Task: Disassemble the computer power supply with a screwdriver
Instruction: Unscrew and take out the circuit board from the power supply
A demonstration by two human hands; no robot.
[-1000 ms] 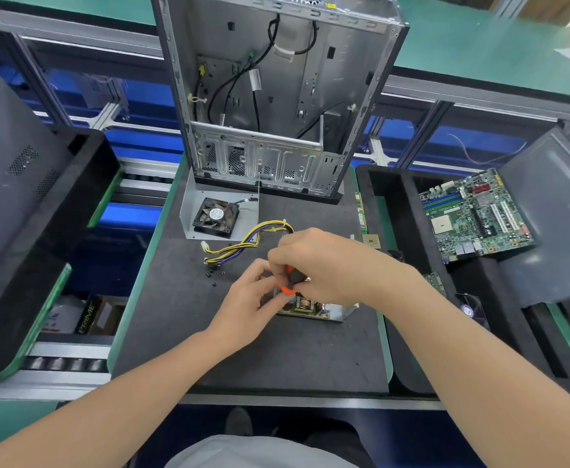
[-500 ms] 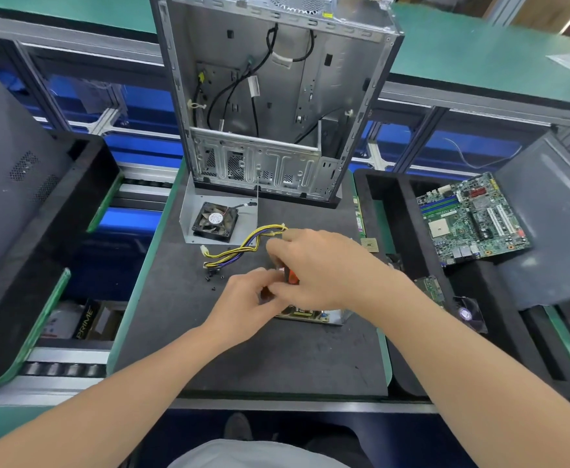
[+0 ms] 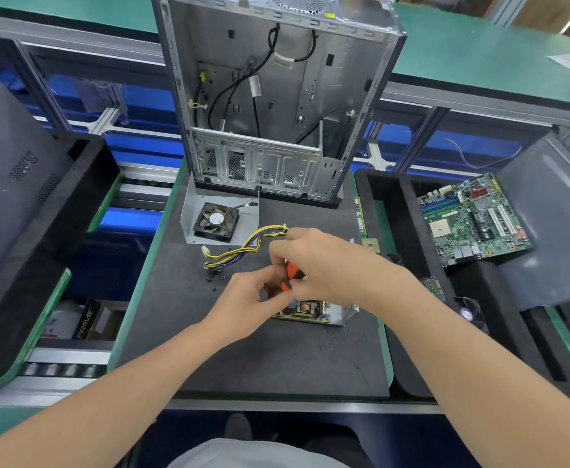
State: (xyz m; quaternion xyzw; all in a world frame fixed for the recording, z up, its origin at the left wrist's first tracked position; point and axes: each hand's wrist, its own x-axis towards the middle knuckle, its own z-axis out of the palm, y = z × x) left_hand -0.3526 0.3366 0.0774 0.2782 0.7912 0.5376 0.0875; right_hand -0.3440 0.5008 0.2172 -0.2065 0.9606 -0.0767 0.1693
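The opened power supply (image 3: 314, 312) lies on the dark mat, its circuit board showing in a silver metal shell, mostly hidden under my hands. Its yellow, black and purple cable bundle (image 3: 243, 248) runs off to the upper left. My right hand (image 3: 324, 265) grips an orange-and-black screwdriver (image 3: 290, 275) held over the supply. My left hand (image 3: 250, 302) has its fingers curled at the lower part of the screwdriver, right above the board; the tip is hidden. A few small black screws (image 3: 214, 276) lie on the mat left of my hands.
An empty computer case (image 3: 277, 96) stands upright at the back of the mat (image 3: 260, 359). The supply's metal cover with a black fan (image 3: 214, 221) lies in front of it. A black tray (image 3: 398, 298) on the right holds a green motherboard (image 3: 472, 217). A dark panel (image 3: 13, 184) leans at left.
Both hands stay over the power supply with the screwdriver. My left fingers have closed in nearer to the tool's lower end. The view has shifted slightly.
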